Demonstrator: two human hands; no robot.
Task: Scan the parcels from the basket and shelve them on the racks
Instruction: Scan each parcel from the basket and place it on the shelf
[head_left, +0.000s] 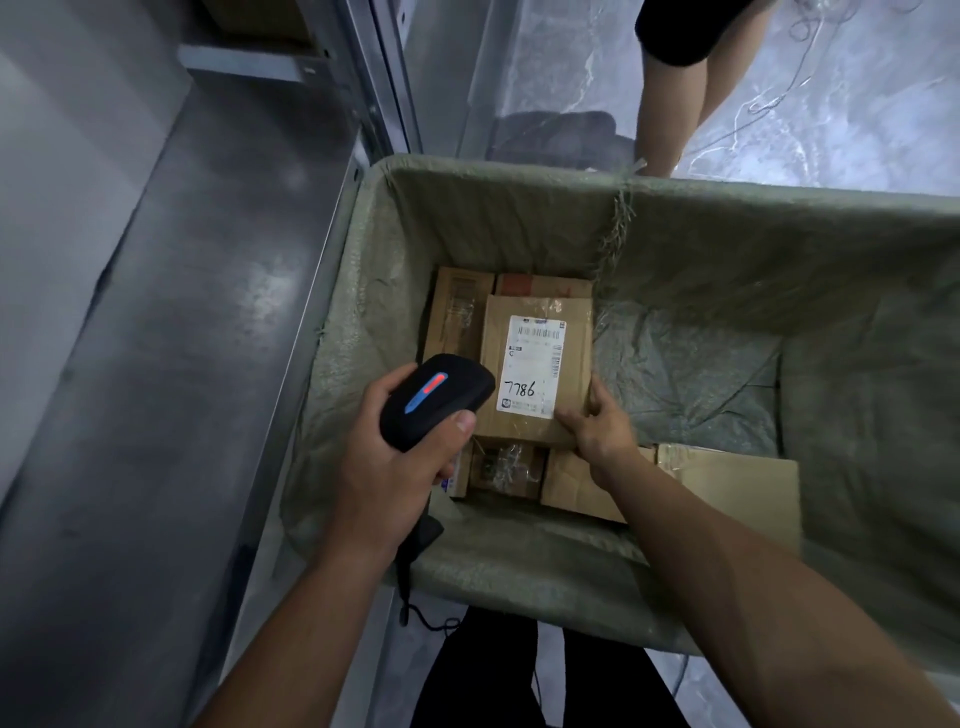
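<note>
Left hand wraps the scanner; right hand grips the parcel by one corner, so it could slip, tilting its label off-beam.

Basket, open from above. Free: bare liner floor right of the right hand. Blocked: cardboard parcels packed ahead of and beneath both hands; rack upright close left of the left hand and its scanner; a person's legs beyond the far rim.

A bystander's legs stand near thin floor cables.
</note>
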